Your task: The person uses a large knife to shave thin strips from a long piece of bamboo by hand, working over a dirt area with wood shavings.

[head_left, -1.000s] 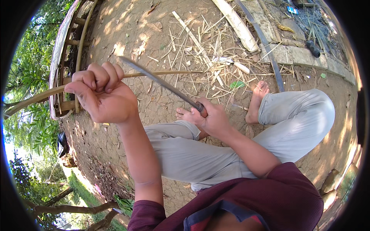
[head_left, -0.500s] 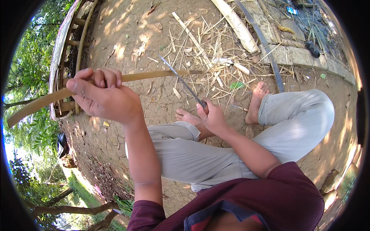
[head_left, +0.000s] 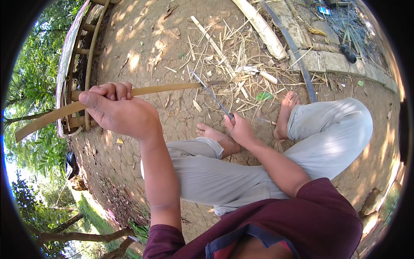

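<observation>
My left hand (head_left: pixel 114 108) is closed round a long, slightly curved bamboo strip (head_left: pixel 172 87), held up at the left with its wide end pointing outward. The strip's darker far end reaches over the shavings on the ground. In my right hand (head_left: pixel 239 128) is the dark handle of a narrow knife (head_left: pixel 214 98), its thin blade seen nearly edge-on. The blade crosses the strip near the dark end; whether it touches there I cannot tell.
Pale bamboo shavings (head_left: pixel 241 47) litter the cracked soil beyond my bare feet. Among them lies another knife (head_left: pixel 268 77) with a pale handle. A split bamboo piece (head_left: pixel 263 30) and a long dark metal bar (head_left: pixel 297 54) lie at upper right. A bamboo bench (head_left: pixel 88 52) stands at left.
The knife and my right hand have shifted slightly right, the blade now nearer the strip's dark end. My left hand and the strip have moved a little right and down.
</observation>
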The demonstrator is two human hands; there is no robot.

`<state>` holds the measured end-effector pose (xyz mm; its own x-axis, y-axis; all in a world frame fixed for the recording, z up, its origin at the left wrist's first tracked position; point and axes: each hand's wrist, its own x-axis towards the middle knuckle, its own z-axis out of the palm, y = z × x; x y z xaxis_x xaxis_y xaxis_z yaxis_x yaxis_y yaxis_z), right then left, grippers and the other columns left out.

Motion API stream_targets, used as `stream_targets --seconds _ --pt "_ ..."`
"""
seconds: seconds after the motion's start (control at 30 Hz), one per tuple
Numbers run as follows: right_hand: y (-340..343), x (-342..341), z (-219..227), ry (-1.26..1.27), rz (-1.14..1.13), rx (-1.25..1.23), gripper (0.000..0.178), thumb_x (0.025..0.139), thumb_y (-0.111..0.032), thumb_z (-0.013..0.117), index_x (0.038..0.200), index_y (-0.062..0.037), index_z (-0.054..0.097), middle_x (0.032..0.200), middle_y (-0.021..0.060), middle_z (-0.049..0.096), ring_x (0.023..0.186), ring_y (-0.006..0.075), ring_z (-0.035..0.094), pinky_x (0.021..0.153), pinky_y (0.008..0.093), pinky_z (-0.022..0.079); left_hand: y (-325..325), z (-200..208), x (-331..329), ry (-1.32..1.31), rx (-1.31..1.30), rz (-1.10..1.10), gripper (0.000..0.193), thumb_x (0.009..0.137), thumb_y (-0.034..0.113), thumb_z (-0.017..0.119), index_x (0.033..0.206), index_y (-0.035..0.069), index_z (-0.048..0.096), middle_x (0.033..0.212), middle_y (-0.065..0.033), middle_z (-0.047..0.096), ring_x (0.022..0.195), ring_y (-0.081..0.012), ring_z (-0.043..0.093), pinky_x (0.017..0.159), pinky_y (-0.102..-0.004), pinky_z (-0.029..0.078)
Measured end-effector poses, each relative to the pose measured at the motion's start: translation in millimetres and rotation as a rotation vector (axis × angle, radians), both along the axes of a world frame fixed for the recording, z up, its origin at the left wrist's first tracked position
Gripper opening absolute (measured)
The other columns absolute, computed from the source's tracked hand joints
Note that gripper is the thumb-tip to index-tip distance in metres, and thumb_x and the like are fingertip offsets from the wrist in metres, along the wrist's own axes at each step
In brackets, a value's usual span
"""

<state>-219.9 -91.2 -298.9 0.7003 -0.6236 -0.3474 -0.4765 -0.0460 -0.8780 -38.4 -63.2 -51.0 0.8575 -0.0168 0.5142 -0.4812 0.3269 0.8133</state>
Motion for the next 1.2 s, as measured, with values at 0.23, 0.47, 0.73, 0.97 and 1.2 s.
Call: stream_targets --seconds 0.23,0.47,0.73,0.97,1.2 --pt "13.8 -4.5 48.4 -0.274 -0.007 -0.149 0.031 0.096 -0.031 0.060 0.089 -0.0004 0.057 0.062 0.0142 0.060 0.054 0.0331 0.060 0.052 0.0439 0.045 1.7 0.4 1.8 0.012 -0.013 0.039 0.044 0.102 0.047 0.047 0.077 0.014 0.038 0.065 0.0024 0.032 0.054 -0.0080 0.029 0.049 -0.0236 0.026" --pt "4.5 7.3 25.4 -0.031 -0.008 -0.024 0.034 0.096 -0.031 0.061 0.089 0.0012 0.057 0.063 0.0152 0.061 0.055 0.0336 0.061 0.053 0.0434 0.046 7.9 1.2 6.8 0.029 -0.049 -0.011 0.039 0.105 0.037 0.044 0.077 0.011 0.039 0.067 0.0022 0.030 0.056 -0.0097 0.030 0.050 -0.0253 0.028" --pt "-3.1 -8.8 -19.6 -0.001 -0.035 -0.064 0.038 0.096 -0.038 0.057 0.091 -0.0007 0.057 0.071 0.0183 0.064 0.064 0.0376 0.063 0.058 0.0462 0.048 -12.3 -0.9 -5.0 0.081 -0.015 0.043 0.040 0.103 0.040 0.050 0.077 0.012 0.039 0.065 0.0018 0.031 0.056 -0.0099 0.031 0.052 -0.0249 0.025" --pt "-14.4 -21.6 15.8 -0.026 0.053 -0.008 0.043 0.098 -0.043 0.053 0.094 -0.0004 0.054 0.076 0.0179 0.066 0.070 0.0382 0.064 0.063 0.0469 0.049 -15.2 5.4 -11.6 0.216 -0.109 -0.055 0.041 0.105 0.032 0.048 0.074 0.012 0.031 0.071 0.0008 0.025 0.060 -0.0108 0.025 0.056 -0.0266 0.025" --pt "-3.5 -12.8 -4.0 -0.117 -0.035 0.085 0.042 0.097 -0.045 0.057 0.089 -0.0035 0.052 0.066 0.0096 0.061 0.056 0.0235 0.058 0.055 0.0401 0.045 -4.0 7.4 -2.5 0.206 -0.049 -0.455 0.033 0.107 0.034 0.039 0.086 0.009 0.043 0.073 -0.0003 0.038 0.058 -0.0089 0.033 0.050 -0.0248 0.024"
